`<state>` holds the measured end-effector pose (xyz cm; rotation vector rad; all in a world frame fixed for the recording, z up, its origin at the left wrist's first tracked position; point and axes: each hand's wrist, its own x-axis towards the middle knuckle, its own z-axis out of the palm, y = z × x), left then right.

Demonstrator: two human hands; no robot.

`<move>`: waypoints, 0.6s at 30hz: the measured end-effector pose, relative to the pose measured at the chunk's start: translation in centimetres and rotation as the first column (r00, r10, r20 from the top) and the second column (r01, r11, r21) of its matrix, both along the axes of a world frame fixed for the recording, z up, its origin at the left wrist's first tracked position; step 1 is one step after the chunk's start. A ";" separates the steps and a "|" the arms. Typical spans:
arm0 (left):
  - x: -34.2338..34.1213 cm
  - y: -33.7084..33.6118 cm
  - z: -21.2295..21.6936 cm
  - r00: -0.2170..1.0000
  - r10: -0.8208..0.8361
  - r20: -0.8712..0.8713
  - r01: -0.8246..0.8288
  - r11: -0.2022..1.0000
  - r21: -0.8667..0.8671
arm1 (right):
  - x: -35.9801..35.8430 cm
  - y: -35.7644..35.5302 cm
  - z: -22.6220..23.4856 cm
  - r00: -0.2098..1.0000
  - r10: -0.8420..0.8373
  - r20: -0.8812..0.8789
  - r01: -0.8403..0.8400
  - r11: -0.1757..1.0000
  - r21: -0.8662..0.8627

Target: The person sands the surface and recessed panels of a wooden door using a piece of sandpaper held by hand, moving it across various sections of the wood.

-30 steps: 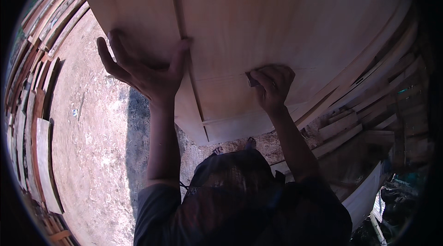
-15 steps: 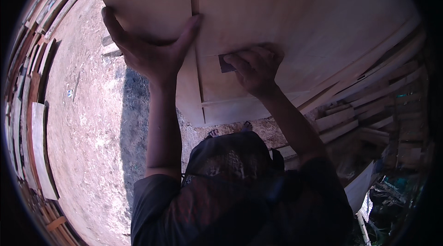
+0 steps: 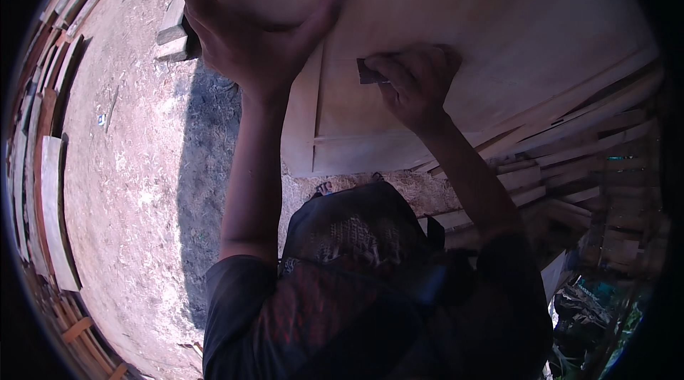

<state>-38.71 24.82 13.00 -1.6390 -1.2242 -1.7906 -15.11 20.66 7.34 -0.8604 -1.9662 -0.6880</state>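
Plywood sheets [image 3: 499,38] overhead: your left hand [image 3: 249,45] splays across one edge; right hand [image 3: 417,84] pinches a small dark block [image 3: 369,71]; bare ground [image 3: 128,166] left.

Bare dirt ground [image 3: 135,166] lies open leftward, while stacked wooden boards [image 3: 570,159] crowd the right side.

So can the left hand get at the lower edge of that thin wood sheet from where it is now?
Probably yes. The left hand already lies flat on the wood sheet, and nothing shows between it and the lower edge below; the right hand sits off to the side.
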 end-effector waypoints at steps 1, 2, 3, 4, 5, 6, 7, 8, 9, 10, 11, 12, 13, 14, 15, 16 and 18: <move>0.8 0.3 0.0 0.998 -0.032 0.058 0.030 0.999 0.030 | -1.4 0.3 0.2 1.000 0.022 0.002 -0.022 1.000 0.009; 1.0 0.3 0.1 0.997 -0.042 0.071 0.039 0.998 0.040 | -2.8 0.2 0.0 1.000 0.022 0.021 -0.022 1.000 0.004; 1.1 0.3 0.2 0.995 -0.049 0.082 0.044 0.997 0.056 | -2.8 0.2 0.0 0.999 0.013 0.034 -0.013 1.000 -0.002; 1.0 0.0 0.4 0.998 -0.033 0.048 0.031 0.998 0.050 | -2.6 0.1 0.0 0.999 0.004 0.047 -0.003 1.000 -0.009; 0.8 -0.2 0.6 1.000 -0.018 0.014 0.018 0.999 0.044 | -2.1 0.0 -0.1 0.998 -0.006 0.060 0.007 1.000 -0.015; 0.6 -0.2 0.5 1.000 -0.013 0.014 0.012 0.999 0.053 | -0.8 -0.2 -0.1 0.997 -0.032 0.065 0.033 0.999 -0.015; 0.4 -0.1 0.4 1.000 -0.012 0.017 0.011 0.998 0.061 | 1.2 -0.6 -0.1 0.995 -0.062 0.073 0.064 0.998 -0.016; 0.3 0.0 0.4 1.000 -0.013 0.018 0.012 0.997 0.072 | 2.3 -0.7 0.0 0.992 -0.095 0.079 0.096 0.995 -0.014; 0.5 0.1 0.6 1.000 0.031 -0.003 -0.030 0.997 0.072 | 2.2 -0.4 0.1 0.995 -0.074 0.065 0.074 0.997 -0.009; 0.4 -0.2 0.8 0.997 0.073 -0.033 -0.070 0.996 0.062 | 1.4 -0.3 0.0 0.998 -0.054 0.045 0.054 0.998 -0.015; 0.4 -0.4 0.8 0.992 0.113 -0.063 -0.110 0.993 0.053 | 0.2 -0.3 0.0 0.999 -0.034 0.023 0.034 0.999 -0.021; 0.2 -0.3 0.6 0.998 0.058 -0.037 -0.056 0.996 0.064 | -1.9 -0.3 0.3 1.000 -0.024 0.018 0.025 0.999 -0.022; 0.1 0.1 0.2 1.000 0.002 -0.011 -0.002 0.997 0.083 | -2.2 -0.3 0.2 1.000 -0.018 0.023 0.019 1.000 -0.021; 0.2 0.3 0.1 0.998 -0.054 0.013 0.053 0.993 0.102 | -2.4 -0.3 0.1 1.000 -0.013 0.027 0.013 1.000 -0.019; 0.2 0.4 0.4 1.000 -0.030 0.001 0.030 0.995 0.099 | -2.4 -0.3 -0.1 1.000 -0.009 0.028 0.009 1.000 -0.020; 0.2 0.2 0.6 1.000 0.000 -0.007 0.001 0.996 0.091 | -1.0 -0.7 -0.3 0.991 -0.098 0.089 0.102 0.994 -0.043; 0.1 -0.3 0.7 0.999 0.033 -0.019 -0.033 0.999 0.042 | 3.9 -1.1 -0.5 0.991 -0.130 0.039 0.130 0.991 -0.007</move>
